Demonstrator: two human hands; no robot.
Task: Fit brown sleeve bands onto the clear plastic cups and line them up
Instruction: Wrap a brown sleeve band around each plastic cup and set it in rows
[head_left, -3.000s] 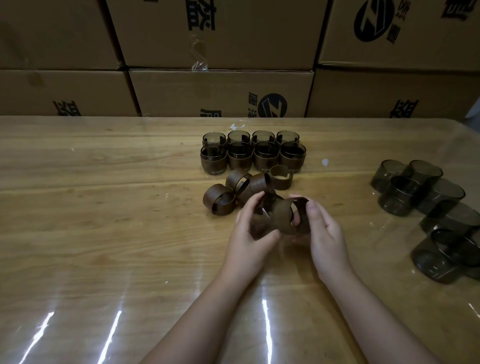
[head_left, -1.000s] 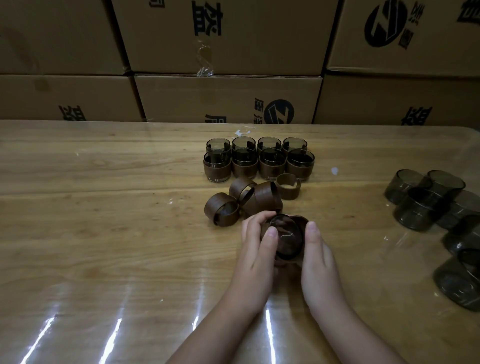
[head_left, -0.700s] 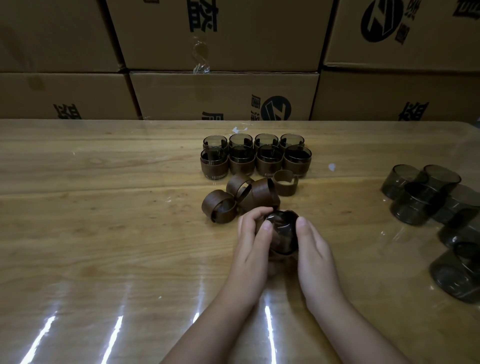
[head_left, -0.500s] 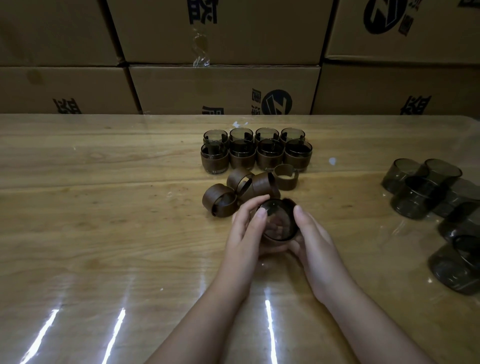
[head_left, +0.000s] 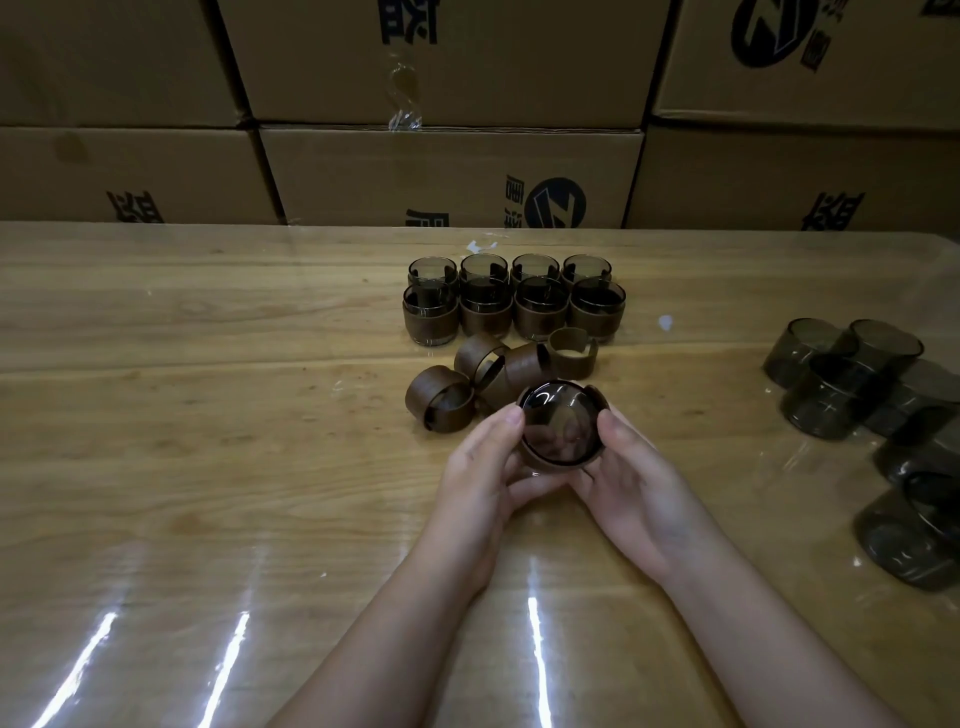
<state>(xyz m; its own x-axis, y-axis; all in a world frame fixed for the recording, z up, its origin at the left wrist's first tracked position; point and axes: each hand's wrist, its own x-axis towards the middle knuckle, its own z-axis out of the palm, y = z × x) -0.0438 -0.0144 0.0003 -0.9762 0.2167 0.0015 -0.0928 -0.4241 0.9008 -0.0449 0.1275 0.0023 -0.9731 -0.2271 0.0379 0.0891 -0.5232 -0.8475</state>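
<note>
Both my hands hold one smoky clear cup (head_left: 558, 423) with a brown sleeve band around it, tilted so its round end faces me. My left hand (head_left: 483, 467) grips its left side, my right hand (head_left: 631, 475) grips its right side and underside. Several loose brown bands (head_left: 441, 397) lie just beyond my fingers, one standing upright (head_left: 572, 353). Behind them, several banded cups (head_left: 511, 304) stand in two rows. Bare smoky cups (head_left: 852, 384) are clustered at the right.
Stacked cardboard boxes (head_left: 452, 176) form a wall along the table's far edge. The wooden table (head_left: 182, 441) has a glossy transparent cover with light glare near me. The bare cups run down to the right edge (head_left: 914, 540).
The cup with its band has been turned from sideways to face me, and my hands have lifted it slightly toward me. The camera view shifted a little.
</note>
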